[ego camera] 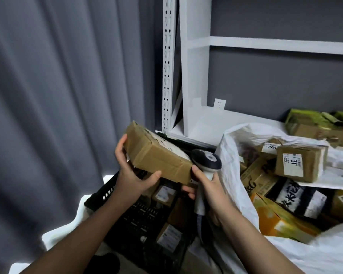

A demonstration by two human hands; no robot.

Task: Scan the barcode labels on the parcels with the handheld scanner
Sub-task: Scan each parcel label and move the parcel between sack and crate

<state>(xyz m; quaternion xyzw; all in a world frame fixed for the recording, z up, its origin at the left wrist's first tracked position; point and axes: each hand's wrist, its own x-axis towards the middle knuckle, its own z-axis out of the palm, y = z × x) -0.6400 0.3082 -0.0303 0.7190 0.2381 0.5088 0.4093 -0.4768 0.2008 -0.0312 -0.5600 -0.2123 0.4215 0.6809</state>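
My left hand (130, 173) grips a long brown cardboard parcel (156, 155) by its left end, holding it tilted above a black crate. A white label (162, 142) lies on the parcel's upper face, turned away from me. My right hand (208, 186) grips the white handle of the handheld scanner (206, 159). The scanner's dark head sits right at the parcel's right end, and my right thumb touches the parcel's corner.
A black plastic crate (107, 192) below holds several small labelled boxes. At right a white woven sack (232, 155) is full of parcels, among them a brown box (301, 161) with a white label. White metal shelving (194, 76) stands behind, a grey curtain at left.
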